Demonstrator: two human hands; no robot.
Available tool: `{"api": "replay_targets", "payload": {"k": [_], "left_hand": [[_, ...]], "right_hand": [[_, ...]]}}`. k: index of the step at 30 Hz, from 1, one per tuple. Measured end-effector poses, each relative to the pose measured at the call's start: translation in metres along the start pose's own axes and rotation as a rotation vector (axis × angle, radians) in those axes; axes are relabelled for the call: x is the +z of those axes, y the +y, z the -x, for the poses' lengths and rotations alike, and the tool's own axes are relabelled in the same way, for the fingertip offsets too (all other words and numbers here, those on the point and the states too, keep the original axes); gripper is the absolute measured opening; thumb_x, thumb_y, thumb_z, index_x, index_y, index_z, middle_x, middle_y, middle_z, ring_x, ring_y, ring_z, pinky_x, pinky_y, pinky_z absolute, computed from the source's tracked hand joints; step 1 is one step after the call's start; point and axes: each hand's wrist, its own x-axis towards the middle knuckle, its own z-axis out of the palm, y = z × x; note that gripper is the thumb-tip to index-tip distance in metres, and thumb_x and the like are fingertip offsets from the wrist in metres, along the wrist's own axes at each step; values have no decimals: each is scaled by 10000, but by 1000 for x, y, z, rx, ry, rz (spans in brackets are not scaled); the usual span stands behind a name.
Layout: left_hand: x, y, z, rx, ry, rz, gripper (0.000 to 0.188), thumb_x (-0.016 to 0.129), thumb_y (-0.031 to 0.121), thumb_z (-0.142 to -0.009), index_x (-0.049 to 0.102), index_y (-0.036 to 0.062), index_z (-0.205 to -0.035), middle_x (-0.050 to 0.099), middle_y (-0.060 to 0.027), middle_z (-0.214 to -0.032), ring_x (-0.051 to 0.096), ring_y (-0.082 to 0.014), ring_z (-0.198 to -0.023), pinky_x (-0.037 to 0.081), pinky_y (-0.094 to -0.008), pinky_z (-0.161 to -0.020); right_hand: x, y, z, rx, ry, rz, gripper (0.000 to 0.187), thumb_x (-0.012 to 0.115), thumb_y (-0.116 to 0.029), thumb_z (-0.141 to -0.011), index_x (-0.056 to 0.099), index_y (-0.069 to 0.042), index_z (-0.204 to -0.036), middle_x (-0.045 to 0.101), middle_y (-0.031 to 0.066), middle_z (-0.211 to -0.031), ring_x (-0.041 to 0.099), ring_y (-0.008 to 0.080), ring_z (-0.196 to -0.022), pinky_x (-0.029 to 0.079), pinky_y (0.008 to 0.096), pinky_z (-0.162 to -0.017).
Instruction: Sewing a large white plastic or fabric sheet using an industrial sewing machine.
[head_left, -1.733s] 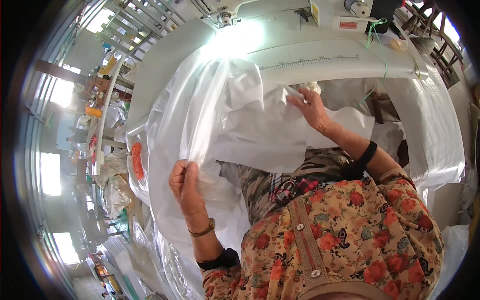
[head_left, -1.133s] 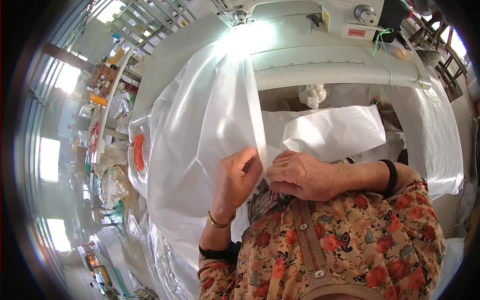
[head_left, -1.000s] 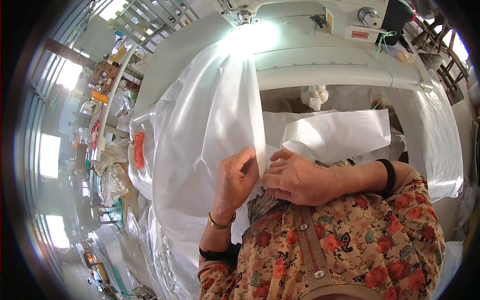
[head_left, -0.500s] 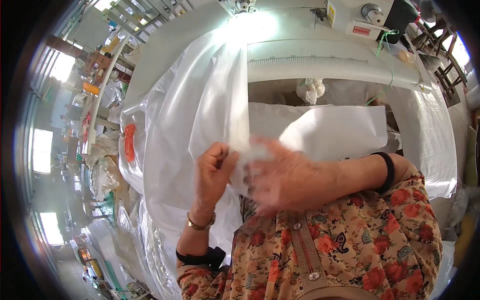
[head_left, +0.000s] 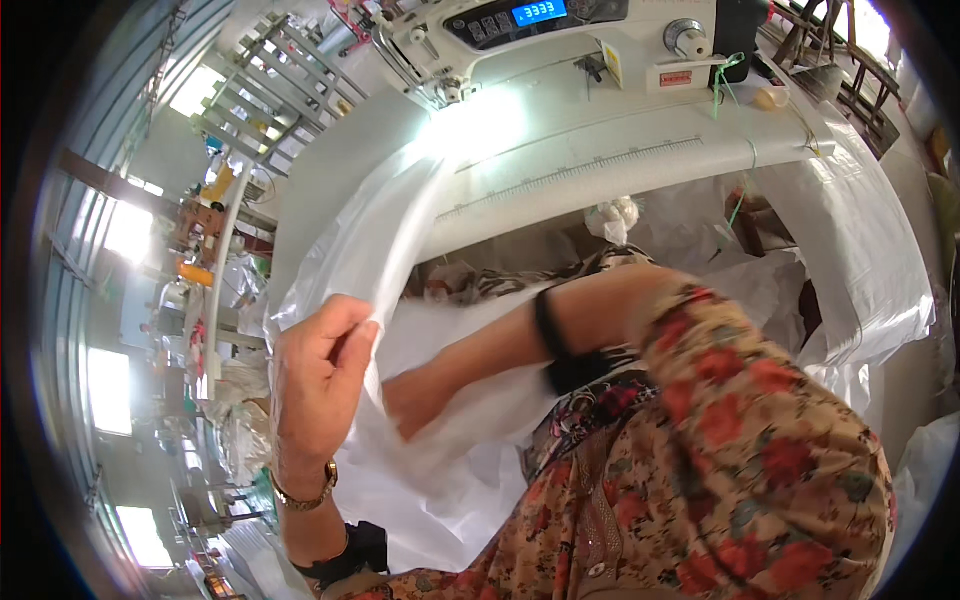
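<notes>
A strip of thin, glossy white sheeting (head_left: pixel 385 235) runs from beneath the lit needle area of a white sewing machine (head_left: pixel 455 90) toward me. At its near end my left hand (head_left: pixel 325 370) pinches the edge between thumb and bent fingers. My right hand (head_left: pixel 415 400) reaches across to the left, just beside and below the left one, amid loose folds of the same sheeting that hang over my lap. Motion blurs this hand, and its fingers are mostly hidden, so its grip is unclear.
The machine table's front edge (head_left: pixel 560 185) curves across, with a ruler scale on it. A bunched white wad (head_left: pixel 612 218) hangs below that edge. Green thread (head_left: pixel 717 85) dangles at the right, near more draped white sheeting (head_left: pixel 880 270). Metal racks (head_left: pixel 275 85) stand at the far left.
Both hands have moved left, the left one still pinching the sheeting's edge. The right hand has gone lower into the folds. The view has shifted, bringing the machine's head and display into sight.
</notes>
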Motion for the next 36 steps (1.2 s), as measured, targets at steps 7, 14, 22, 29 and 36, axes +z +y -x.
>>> {"api": "replay_targets", "payload": {"k": [7,14,22,29,36], "left_hand": [[20,-5,32,262,-167,-468,37,534,12,-790,518,28,-819,558,-148,-724,595,-343,-682,462,-443,-588],[141,-74,82,128,-119,-482,128,541,35,-764,525,32,-891,554,-116,-808,607,-274,-758,496,-374,-604],[195,-93,95,-233,414,128,49,620,18,-827,636,25,-873,604,-86,-809,569,-213,-607,441,-312,-549],[200,-83,102,-626,437,829,197,584,18,-903,668,6,-1081,553,18,-801,452,-32,-570,368,-206,-504],[209,-72,100,-350,642,782,329,574,-15,-894,631,29,-1214,478,34,-738,422,-28,-574,355,-193,-509]], "right_hand": [[35,5,-65,-489,77,186,571,728,-387,-763,588,-44,-1197,611,183,-1173,572,320,-1107,448,404,-936],[19,81,71,-119,4,409,384,714,-304,-774,661,-59,-1065,676,163,-1020,620,329,-998,482,441,-874],[-111,14,130,-350,355,841,93,644,-160,-824,589,-89,-849,603,69,-873,596,281,-882,448,432,-852],[-103,30,120,-346,268,714,121,655,-140,-828,558,-83,-874,578,49,-935,539,234,-978,369,398,-953],[-53,6,126,-506,283,787,189,690,-199,-801,557,-91,-880,562,51,-921,527,241,-987,377,419,-945]]}}
